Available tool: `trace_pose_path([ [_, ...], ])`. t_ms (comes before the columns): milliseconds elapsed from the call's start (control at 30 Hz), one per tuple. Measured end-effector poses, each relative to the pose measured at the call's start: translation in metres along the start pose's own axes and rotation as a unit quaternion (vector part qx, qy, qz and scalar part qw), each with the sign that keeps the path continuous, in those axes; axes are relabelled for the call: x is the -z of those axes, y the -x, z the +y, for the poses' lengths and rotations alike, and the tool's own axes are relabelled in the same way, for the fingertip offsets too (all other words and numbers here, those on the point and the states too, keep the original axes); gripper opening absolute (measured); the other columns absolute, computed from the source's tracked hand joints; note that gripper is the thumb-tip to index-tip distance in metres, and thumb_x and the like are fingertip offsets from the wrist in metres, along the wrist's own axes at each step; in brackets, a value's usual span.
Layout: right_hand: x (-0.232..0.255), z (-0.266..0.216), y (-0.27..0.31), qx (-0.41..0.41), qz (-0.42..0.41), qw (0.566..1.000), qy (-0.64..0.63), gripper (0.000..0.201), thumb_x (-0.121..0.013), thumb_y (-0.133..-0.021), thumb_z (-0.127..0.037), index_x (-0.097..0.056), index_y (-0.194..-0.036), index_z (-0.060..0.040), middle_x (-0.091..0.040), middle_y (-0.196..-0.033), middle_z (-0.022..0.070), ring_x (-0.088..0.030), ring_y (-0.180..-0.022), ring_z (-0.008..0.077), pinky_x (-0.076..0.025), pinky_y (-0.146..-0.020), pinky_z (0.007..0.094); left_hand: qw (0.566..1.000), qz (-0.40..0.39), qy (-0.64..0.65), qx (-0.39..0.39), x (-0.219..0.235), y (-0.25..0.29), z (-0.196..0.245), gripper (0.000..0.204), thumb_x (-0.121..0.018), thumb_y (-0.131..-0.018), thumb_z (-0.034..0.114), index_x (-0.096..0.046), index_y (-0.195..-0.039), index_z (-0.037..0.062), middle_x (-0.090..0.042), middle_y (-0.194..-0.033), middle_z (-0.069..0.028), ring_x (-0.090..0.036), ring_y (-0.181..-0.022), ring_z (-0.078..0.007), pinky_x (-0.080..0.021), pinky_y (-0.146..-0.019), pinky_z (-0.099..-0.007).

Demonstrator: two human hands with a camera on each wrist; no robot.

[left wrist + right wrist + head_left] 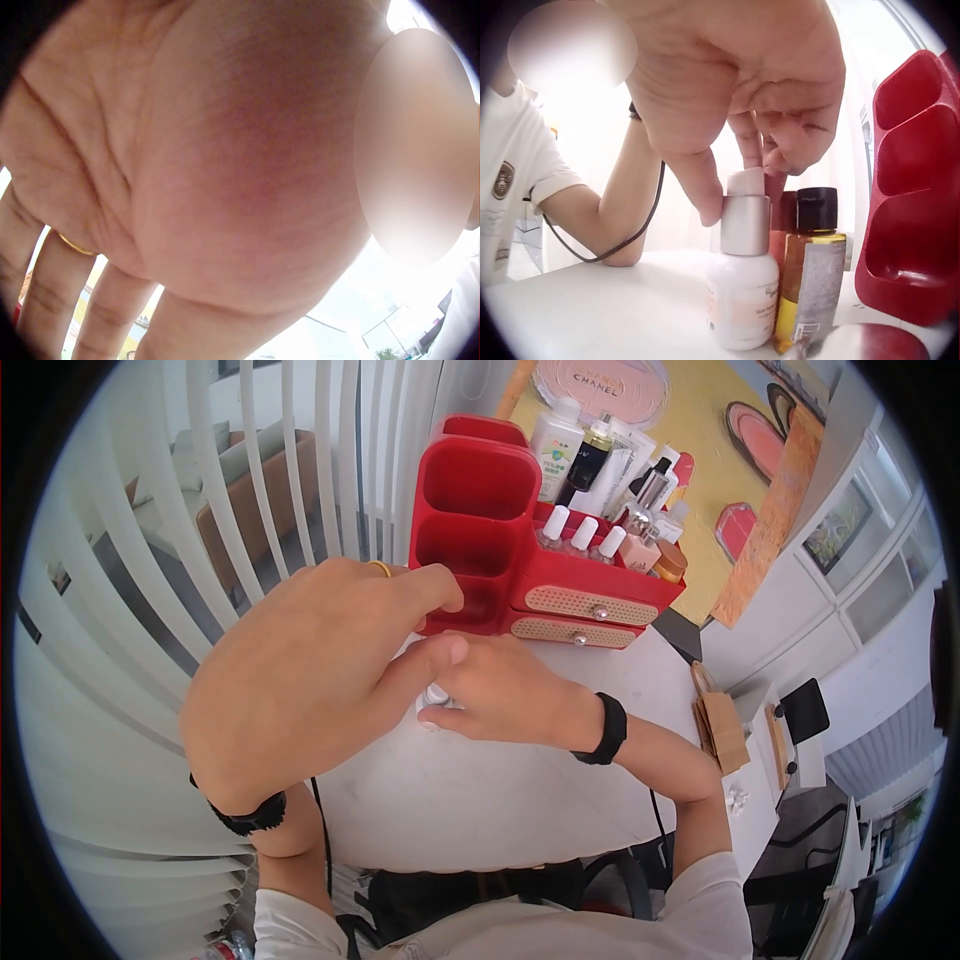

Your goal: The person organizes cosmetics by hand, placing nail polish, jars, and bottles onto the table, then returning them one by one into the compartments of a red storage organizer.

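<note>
Thumb and fingers of my right hand [515, 685] pinch the silver collar of a small white pump bottle [741, 307], which stands upright on the table. Close beside it in the right wrist view is a bottle of yellow-amber liquid with a black cap [810, 277], and a reddish bottle [781, 236] shows partly behind. My left hand [310, 660] hangs palm down in front of the red organizer [475, 485], its thumb overlapping the right hand in the head view. Its palm [247, 165] fills the left wrist view, with a ring on one finger and nothing held.
In the organizer's right part stand several bottles and tubes, with white-capped nail polish bottles [580, 538] in front and two drawers [590, 603] below. Left are vertical blinds [130, 650]. A brown paper bag [722, 730] stands beyond the white table [480, 800] at right.
</note>
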State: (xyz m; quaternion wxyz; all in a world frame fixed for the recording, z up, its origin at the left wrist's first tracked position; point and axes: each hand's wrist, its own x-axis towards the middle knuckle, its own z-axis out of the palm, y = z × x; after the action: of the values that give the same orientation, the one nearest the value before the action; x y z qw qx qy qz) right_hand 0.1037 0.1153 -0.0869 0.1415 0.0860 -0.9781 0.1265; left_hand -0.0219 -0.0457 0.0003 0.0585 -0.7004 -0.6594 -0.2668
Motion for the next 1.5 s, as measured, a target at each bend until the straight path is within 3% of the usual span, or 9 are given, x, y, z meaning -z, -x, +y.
trace_pose_path([
  [333,0.007,-0.003,0.004,0.010,-0.043,0.999,-0.028,0.034,-0.075,-0.076,-0.006,-0.055,-0.102,0.0015,-0.064,-0.088,0.0181,-0.066,-0.080,0.0360,-0.053,-0.070,0.0432,0.999,0.015,0.039,-0.009,-0.002,0.001,-0.006,0.020,-0.065,-0.088,0.018,-0.062,-0.102,0.0038,-0.065,-0.078,-0.0142,-0.060,-0.076,-0.0332,-0.047,-0.070,-0.0402],
  [400,0.036,-0.008,0.006,-0.042,-0.036,0.982,-0.183,0.033,-0.074,-0.076,-0.006,-0.056,-0.104,-0.0012,-0.065,-0.083,0.0178,-0.067,-0.077,0.0329,-0.053,-0.071,0.0391,0.999,0.004,0.035,-0.001,0.007,0.001,-0.001,0.020,-0.064,-0.090,0.018,-0.063,-0.102,0.0023,-0.066,-0.079,-0.0145,-0.064,-0.075,-0.0306,-0.049,-0.068,-0.0378],
  [467,0.074,-0.010,0.012,-0.088,0.019,0.978,-0.190,0.037,-0.075,-0.076,-0.006,-0.057,-0.109,-0.0041,-0.066,-0.086,0.0127,-0.068,-0.078,0.0248,-0.054,-0.071,0.0340,0.999,-0.008,0.033,0.009,0.012,0.001,-0.001,0.021,-0.063,-0.091,0.018,-0.064,-0.103,0.0008,-0.068,-0.080,-0.0149,-0.067,-0.073,-0.0280,-0.050,-0.067,-0.0354],
  [533,0.102,0.010,0.020,0.005,0.154,0.978,-0.142,0.042,-0.075,-0.079,-0.005,-0.056,-0.116,-0.0028,-0.066,-0.087,0.0069,-0.066,-0.078,0.0171,-0.054,-0.070,0.0302,0.998,-0.005,0.069,-0.006,0.008,0.001,-0.004,0.022,-0.064,-0.091,0.019,-0.064,-0.103,0.0009,-0.068,-0.081,-0.0147,-0.067,-0.073,-0.0284,-0.050,-0.067,-0.0361],
  [667,0.165,0.028,0.023,-0.142,0.378,0.887,-0.225,0.041,-0.075,-0.083,-0.008,-0.055,-0.118,0.0011,-0.066,-0.093,0.0062,-0.064,-0.091,0.0127,-0.054,-0.074,0.0267,0.999,-0.025,0.042,0.003,0.006,-0.003,0.001,0.022,-0.065,-0.091,0.021,-0.064,-0.103,0.0020,-0.069,-0.081,-0.0149,-0.067,-0.074,-0.0290,-0.051,-0.067,-0.0371],
  [1000,0.161,0.103,-0.003,-0.203,0.282,0.935,0.066,0.043,-0.077,-0.080,-0.011,-0.056,-0.116,-0.0017,-0.067,-0.092,0.0104,-0.061,-0.084,0.0174,-0.052,-0.076,0.0326,0.999,-0.028,0.041,0.006,0.004,0.001,0.005,0.020,-0.066,-0.091,0.020,-0.064,-0.102,0.0037,-0.068,-0.079,-0.0165,-0.066,-0.074,-0.0316,-0.050,-0.066,-0.0391],
  [1167,0.144,0.118,-0.013,-0.223,0.243,0.943,0.033,0.044,-0.076,-0.080,-0.010,-0.055,-0.117,-0.0002,-0.067,-0.093,0.0115,-0.062,-0.084,0.0187,-0.052,-0.076,0.0326,0.999,-0.042,0.020,0.007,0.004,-0.001,0.004,0.019,-0.064,-0.091,0.017,-0.063,-0.104,0.0023,-0.068,-0.079,-0.0163,-0.065,-0.070,-0.0313,-0.049,-0.064,-0.0394],
  [1333,0.142,0.119,-0.023,-0.279,0.104,0.954,-0.008,0.043,-0.075,-0.079,-0.007,-0.057,-0.117,0.0014,-0.066,-0.100,0.0126,-0.062,-0.086,0.0190,-0.052,-0.078,0.0331,0.999,-0.032,0.012,0.006,0.007,-0.001,0.004,0.017,-0.063,-0.092,0.014,-0.063,-0.103,0.0022,-0.067,-0.076,-0.0142,-0.063,-0.067,-0.0300,-0.048,-0.063,-0.0378],
  [1500,0.135,0.127,-0.017,-0.238,0.162,0.958,-0.006,0.039,-0.071,-0.079,-0.004,-0.059,-0.116,0.0019,-0.067,-0.098,0.0120,-0.065,-0.086,0.0205,-0.053,-0.078,0.0338,1.000,-0.003,0.014,-0.012,0.005,0.003,0.001,0.018,-0.064,-0.091,0.015,-0.063,-0.104,0.0026,-0.067,-0.076,-0.0132,-0.062,-0.068,-0.0295,-0.048,-0.064,-0.0375],
])
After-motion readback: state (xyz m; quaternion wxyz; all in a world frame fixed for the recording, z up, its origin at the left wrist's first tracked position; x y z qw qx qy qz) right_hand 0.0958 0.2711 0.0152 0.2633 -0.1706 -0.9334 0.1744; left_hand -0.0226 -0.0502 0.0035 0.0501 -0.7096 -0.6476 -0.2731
